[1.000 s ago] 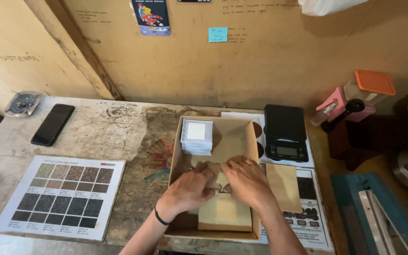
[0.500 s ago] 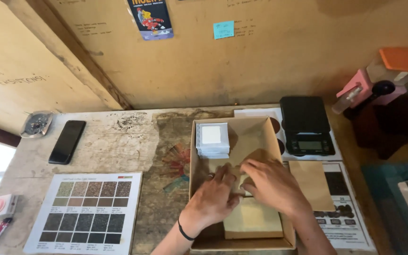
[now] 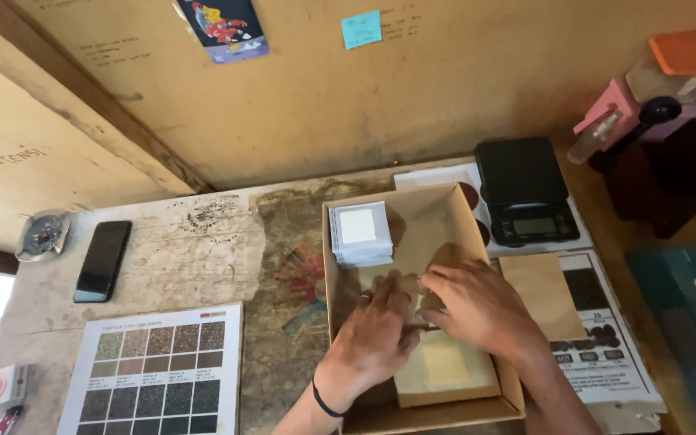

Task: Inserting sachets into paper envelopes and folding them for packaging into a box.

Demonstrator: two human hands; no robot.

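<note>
Mid-sorting: both the left hand (image 3: 376, 334) and right hand (image 3: 477, 306) pinch a brown paper pouch (image 3: 447, 372) inside the cardboard box (image 3: 477, 234), white stack (image 3: 360, 234) untouched at its far left.

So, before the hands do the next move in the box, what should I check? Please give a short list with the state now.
1. Left hand inside the cardboard box: ok.
2. Right hand on the brown envelopes in the box: ok.
3. Grip on one single envelope: cannot tell, the hands hide it.
4. White stack clear of both hands: ok.
5. Black scale outside the box, untouched: ok.
6. Loose brown envelope lying flat beside the box: ok.
</note>
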